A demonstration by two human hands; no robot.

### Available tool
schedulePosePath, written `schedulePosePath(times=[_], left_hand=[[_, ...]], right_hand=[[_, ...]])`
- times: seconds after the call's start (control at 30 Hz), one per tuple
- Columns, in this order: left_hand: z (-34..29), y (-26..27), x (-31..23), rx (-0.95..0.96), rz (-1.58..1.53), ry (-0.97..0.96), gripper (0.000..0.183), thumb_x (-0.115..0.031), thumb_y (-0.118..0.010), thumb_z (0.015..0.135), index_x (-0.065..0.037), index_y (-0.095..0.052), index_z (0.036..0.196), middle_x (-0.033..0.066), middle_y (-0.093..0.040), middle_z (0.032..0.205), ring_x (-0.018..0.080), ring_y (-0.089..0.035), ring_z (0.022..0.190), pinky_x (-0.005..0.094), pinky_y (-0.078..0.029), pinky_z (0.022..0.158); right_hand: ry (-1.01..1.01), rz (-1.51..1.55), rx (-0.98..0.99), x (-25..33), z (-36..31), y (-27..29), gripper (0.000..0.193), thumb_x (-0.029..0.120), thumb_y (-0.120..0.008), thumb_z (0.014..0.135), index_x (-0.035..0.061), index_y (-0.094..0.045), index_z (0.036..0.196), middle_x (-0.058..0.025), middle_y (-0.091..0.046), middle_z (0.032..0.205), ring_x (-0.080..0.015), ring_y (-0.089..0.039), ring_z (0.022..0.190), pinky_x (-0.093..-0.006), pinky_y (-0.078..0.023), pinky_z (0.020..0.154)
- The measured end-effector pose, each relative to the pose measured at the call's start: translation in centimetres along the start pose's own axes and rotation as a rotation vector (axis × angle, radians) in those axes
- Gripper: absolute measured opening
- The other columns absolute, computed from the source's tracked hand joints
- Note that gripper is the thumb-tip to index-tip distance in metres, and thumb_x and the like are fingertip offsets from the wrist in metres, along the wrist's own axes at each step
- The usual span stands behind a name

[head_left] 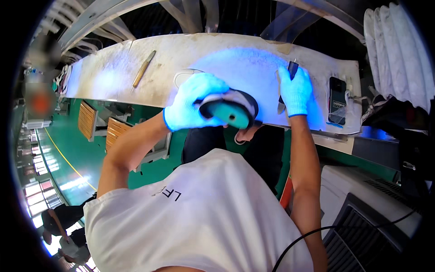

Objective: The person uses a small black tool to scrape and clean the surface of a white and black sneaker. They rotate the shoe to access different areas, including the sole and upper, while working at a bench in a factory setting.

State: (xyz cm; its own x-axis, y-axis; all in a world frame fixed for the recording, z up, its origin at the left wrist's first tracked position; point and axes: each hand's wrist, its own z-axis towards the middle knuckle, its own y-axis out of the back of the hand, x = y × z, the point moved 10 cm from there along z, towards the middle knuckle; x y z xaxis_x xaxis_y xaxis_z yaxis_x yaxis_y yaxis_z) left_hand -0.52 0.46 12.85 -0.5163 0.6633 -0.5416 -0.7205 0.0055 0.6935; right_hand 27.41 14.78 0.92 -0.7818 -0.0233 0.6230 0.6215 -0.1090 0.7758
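My left hand (pixel 195 99), in a white glove lit blue, is closed around a dark shoe (pixel 251 105) held above the table's near edge. A teal block with a small dark hole, seemingly a shoe last (pixel 230 115), fills the shoe's opening. Farther right, my gloved right hand (pixel 297 90) grips a black-handled tool (pixel 293 68) with a thin metal tip pointing away from me. A narrow pale strip with a dark lower end (pixel 281 107) shows along that hand's left side; its kind I cannot make out.
A wooden-handled knife (pixel 144 71) lies left on the stained worktable (pixel 158 88). Behind my left hand is a thin looped wire (pixel 178 75). A dark phone (pixel 337 100) rests at the right. Slatted stools (pixel 87 120), a white machine (pixel 362 181) and a black cable (pixel 317 230) are nearby.
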Motion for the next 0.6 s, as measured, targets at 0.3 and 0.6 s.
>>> schedulePosePath(times=[0.3,0.6], left_hand=[[-4.2,3.9,-0.5,-0.694,-1.228,0.701,0.048,-0.002,-0.088,0.089,0.007,-0.071,0.133,0.0123,-0.079,0.124,0.0199,-0.077,0.11,0.0364,-0.063,0.101],[-10.1,3.3,-0.7,-0.658,-1.196,0.972,0.053,-0.002,-0.082,0.089,0.005,-0.072,0.14,0.0091,-0.079,0.115,0.0158,-0.076,0.101,0.0308,-0.061,0.094]], right_hand=[[0.187,0.027,-0.192,-1.1,-4.4,3.9,0.082,0.041,-0.083,0.098,-0.0012,-0.052,0.161,-0.0296,-0.056,0.16,-0.048,-0.053,0.148,-0.0549,-0.042,0.125],[0.035,1.012,0.265,5.6,-11.0,3.0,0.074,0.037,-0.077,0.107,-0.0082,-0.05,0.161,-0.0235,-0.057,0.161,-0.0322,-0.063,0.141,-0.0438,-0.052,0.117]])
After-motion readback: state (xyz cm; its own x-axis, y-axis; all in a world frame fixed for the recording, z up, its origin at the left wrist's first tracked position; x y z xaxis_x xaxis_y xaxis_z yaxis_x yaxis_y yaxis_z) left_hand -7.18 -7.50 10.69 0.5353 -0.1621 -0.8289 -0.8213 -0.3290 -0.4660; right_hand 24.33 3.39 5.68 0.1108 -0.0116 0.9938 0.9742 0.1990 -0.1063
